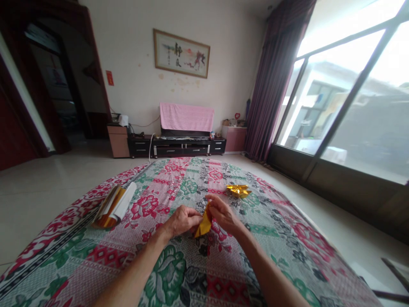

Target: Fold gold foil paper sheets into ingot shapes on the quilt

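A folded piece of gold foil paper (203, 226) is held between my two hands, over the middle of the patterned tablecloth (166, 273). My left hand (183, 219) pinches its left edge with thumb and forefinger. At its upper right side, my right hand (223, 213) has its fingers closed on the same paper. Part of the paper is hidden behind the right fingers. Just beyond the right hand lie folded gold paper shapes (239, 191) with pointed ends, close together. To the left rests a loosely curled stack of gold and white paper sheets (111, 209).
Past the table's far edge stands a low black TV cabinet (182, 147), with a pink cloth (187, 116) draped over the screen. A purple curtain (268, 81) and large window (345, 94) are on the right. A dark doorway (64, 85) opens at the left.
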The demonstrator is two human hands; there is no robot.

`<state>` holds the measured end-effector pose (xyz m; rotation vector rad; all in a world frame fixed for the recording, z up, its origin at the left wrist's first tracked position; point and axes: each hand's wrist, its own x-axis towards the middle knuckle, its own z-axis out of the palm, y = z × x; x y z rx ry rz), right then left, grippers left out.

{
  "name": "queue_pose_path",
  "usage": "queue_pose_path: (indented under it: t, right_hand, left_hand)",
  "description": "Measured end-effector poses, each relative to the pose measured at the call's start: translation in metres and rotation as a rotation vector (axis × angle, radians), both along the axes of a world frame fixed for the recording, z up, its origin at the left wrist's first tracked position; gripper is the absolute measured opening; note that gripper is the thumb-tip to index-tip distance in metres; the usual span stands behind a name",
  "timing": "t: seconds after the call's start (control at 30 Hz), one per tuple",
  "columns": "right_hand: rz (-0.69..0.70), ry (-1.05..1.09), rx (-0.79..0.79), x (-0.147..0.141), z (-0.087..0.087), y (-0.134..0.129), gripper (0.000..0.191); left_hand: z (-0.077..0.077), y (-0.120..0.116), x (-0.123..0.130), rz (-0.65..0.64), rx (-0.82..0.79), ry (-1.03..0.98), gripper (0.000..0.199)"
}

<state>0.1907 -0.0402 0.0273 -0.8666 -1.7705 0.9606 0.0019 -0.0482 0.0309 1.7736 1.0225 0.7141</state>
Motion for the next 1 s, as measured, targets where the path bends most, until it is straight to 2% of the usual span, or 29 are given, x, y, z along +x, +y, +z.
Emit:
queue_pose_path:
  t: [0.17, 0.33, 0.57, 0.73, 0.9, 1.0]
  right_hand:
    - [-0.04, -0.07, 0.067, -0.004, 0.004, -0.003, 0.031]
    - [-0.063, -0.056, 0.052, -0.007, 0.003, -0.003, 0.031]
    - [-0.052, 0.092, -0.076, -0.013, -0.003, 0.0, 0.031]
    - [-0.02, 0.196, -0.175, -0.014, -0.005, 0.001, 0.033]
    - [0.071, 0.217, -0.304, -0.012, -0.004, -0.002, 0.05]
    - [0.084, 0.25, -0.321, -0.012, -0.002, -0.004, 0.05]
  left_hand:
    - [0.003, -0.002, 0.001, -0.034, -0.035, -0.032, 0.029]
    - [0.005, -0.004, 0.004, -0.017, -0.043, -0.028, 0.025]
    - [0.0, -0.002, 0.006, 0.065, -0.038, -0.017, 0.023]
    - [0.002, -0.003, 0.005, 0.073, -0.029, -0.004, 0.023]
    - [-0.001, 0.0, 0.006, 0.123, 0.084, 0.078, 0.024]
    - [-0.001, -0.001, 0.007, 0.133, 0.147, 0.103, 0.024]
